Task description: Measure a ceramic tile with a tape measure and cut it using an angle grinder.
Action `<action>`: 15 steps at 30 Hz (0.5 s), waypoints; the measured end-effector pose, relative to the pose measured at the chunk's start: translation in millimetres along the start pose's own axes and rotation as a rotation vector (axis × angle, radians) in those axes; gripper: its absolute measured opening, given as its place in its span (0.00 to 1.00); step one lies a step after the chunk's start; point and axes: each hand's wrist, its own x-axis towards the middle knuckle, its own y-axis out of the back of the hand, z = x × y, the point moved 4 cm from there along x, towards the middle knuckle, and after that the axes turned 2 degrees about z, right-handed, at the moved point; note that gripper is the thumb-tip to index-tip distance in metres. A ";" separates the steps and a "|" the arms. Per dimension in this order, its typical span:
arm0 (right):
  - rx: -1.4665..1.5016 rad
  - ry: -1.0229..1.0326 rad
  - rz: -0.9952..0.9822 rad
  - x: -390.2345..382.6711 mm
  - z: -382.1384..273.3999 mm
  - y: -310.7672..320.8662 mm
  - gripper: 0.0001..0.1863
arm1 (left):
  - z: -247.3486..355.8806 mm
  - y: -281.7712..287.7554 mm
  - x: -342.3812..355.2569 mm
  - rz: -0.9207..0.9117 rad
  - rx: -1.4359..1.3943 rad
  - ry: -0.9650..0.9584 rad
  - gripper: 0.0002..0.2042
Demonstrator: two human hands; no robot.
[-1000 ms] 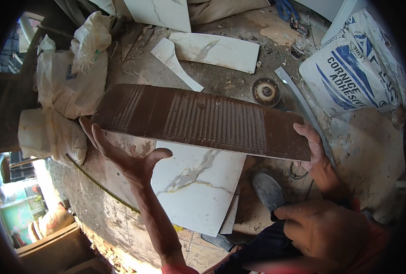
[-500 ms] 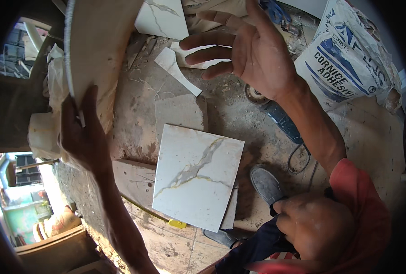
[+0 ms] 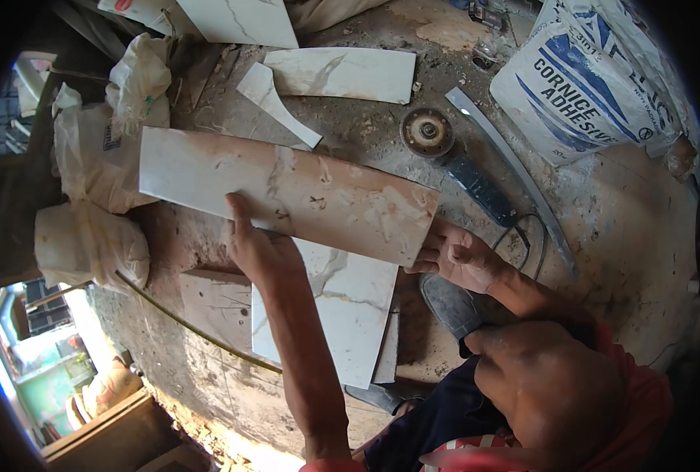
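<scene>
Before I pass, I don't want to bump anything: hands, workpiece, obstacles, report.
Left hand gripping tile strip; right hand at its right end, grip unclear. Strip raised, partly hiding square tile. Angle grinder on floor.

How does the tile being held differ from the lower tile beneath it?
The held tile is long, narrow and raised; the lower tile is broader and lies below. The held tile is smeared brown; the lower tile looks cleaner. Both are whitish with grey veins.

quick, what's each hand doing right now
Left hand: closed, holding the long tile.
Right hand: at the tile's right end; whether it grips cannot be told.
</scene>
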 end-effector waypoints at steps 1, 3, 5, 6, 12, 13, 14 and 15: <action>0.024 -0.009 0.096 4.3 5.8 6.9 0.36 | -23.6 9.7 -1.4 0.045 0.030 0.048 0.21; -0.090 -0.025 0.232 11.0 1.3 7.9 0.34 | -58.5 11.0 -14.6 0.060 -0.053 0.124 0.19; -0.150 -0.008 0.280 12.0 -2.8 11.5 0.31 | -70.7 10.4 -18.4 0.023 0.011 0.126 0.19; -0.156 0.005 0.322 12.1 -2.6 17.6 0.30 | -74.8 19.0 -9.2 0.029 0.047 0.123 0.19; -0.210 -0.014 0.367 12.8 -11.5 51.8 0.28 | -34.0 57.6 85.2 -0.080 0.137 0.028 0.24; -0.207 -0.017 0.373 15.4 -9.9 56.5 0.28 | -35.1 70.2 104.5 -0.080 0.231 0.101 0.19; -0.182 -0.015 0.396 18.1 -8.1 64.4 0.29 | -37.2 70.0 112.8 -0.091 0.318 0.080 0.19; -0.157 -0.013 0.420 20.0 -7.2 71.8 0.29 | -40.5 69.8 119.9 -0.102 0.404 0.058 0.18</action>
